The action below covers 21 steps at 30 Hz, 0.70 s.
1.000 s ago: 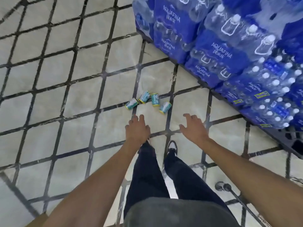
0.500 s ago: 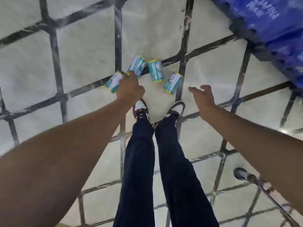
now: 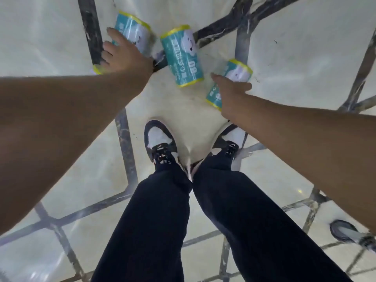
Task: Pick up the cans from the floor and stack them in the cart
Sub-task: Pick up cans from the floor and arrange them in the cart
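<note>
Cream floor tiles [image 3: 50,33] with dark seams [image 3: 89,27] hold teal cans [image 3: 182,55].

The left hand [image 3: 124,55] hides most of one can [image 3: 97,69]; the right hand [image 3: 230,94] half covers another can [image 3: 234,78].

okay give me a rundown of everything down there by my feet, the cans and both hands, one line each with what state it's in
Left hand: fingers spread over two cans, grip not visible.
Right hand: reaching onto the rightmost can, grip not visible.
Top-left can: on its side, partly covered.
Leftmost can: almost hidden under the hand.
Middle can: on its side, untouched.
Rightmost can: on its side, partly covered.
</note>
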Motion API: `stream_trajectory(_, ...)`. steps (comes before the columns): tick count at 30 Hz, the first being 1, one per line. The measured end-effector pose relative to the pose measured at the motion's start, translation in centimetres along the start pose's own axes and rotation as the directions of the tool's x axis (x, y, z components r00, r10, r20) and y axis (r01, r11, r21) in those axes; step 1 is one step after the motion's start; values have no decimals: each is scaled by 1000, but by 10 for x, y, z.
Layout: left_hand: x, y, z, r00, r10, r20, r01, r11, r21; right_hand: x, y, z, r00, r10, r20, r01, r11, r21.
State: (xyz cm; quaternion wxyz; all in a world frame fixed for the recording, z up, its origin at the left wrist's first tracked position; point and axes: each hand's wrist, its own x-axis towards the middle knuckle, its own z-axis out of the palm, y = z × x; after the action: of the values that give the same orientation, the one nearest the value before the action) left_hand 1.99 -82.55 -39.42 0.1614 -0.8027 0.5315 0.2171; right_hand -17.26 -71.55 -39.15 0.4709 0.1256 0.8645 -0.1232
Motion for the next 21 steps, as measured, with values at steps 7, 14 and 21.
stream_trajectory(7, 20, -12, -10, 999, 8, 37, -3, 993, -118, 9, 12, -3, 996, -73, -54, 79, 989, 123)
stream_trajectory(14, -63, -5, -89, 959, -45, 280, 120, 959, -257, -78, -4, -94, 987, -139, 75, 125, 980, 157)
stream_trajectory(21, -250, 10, -255, 926, -20, 377, 163, 922, -351, -262, -21, -251, 972, -212, 106, 189, 963, 194)
